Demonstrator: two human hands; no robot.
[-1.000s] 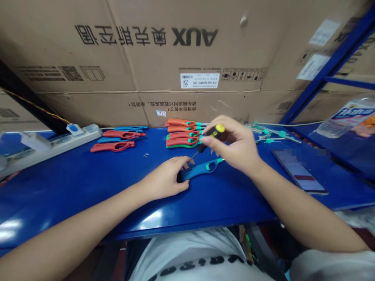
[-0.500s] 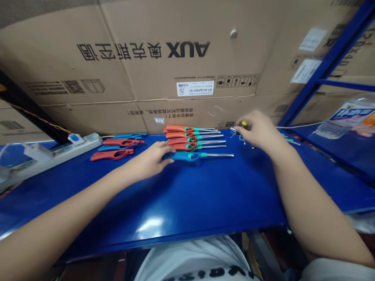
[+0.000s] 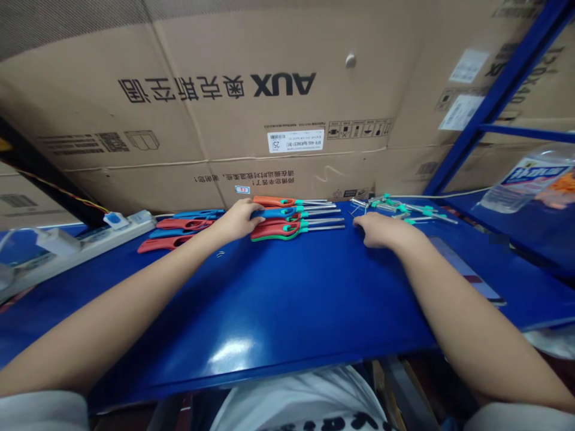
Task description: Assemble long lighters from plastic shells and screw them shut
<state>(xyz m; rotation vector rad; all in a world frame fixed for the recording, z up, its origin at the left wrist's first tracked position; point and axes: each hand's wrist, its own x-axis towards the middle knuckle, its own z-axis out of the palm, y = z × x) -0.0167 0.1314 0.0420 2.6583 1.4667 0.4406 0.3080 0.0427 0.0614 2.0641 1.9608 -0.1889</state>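
Note:
My left hand (image 3: 236,220) is closed on the rear end of a blue long-nosed lighter (image 3: 275,212), which lies on the stack of others. Beneath and beside it are orange lighters (image 3: 272,201) and red ones (image 3: 274,230), their metal tubes pointing right. My right hand (image 3: 380,230) has its fingers curled at the near left edge of a heap of loose metal lighter tubes with green fittings (image 3: 404,208). A thin dark tip shows at its fingertips; the rest of what it holds is hidden.
Red and blue handle shells (image 3: 164,242) lie left, beside a white power strip (image 3: 130,226). Small metal bits (image 3: 220,254) lie near my left forearm. A phone-like flat slab (image 3: 467,272) is beyond my right forearm. A cardboard box (image 3: 179,120) stands behind; a plastic bottle (image 3: 512,182) is far right.
My left hand has moved the blue lighter from the front of the row back onto the stack. My right hand has come nearer and lower, and the yellow piece in it no longer shows.

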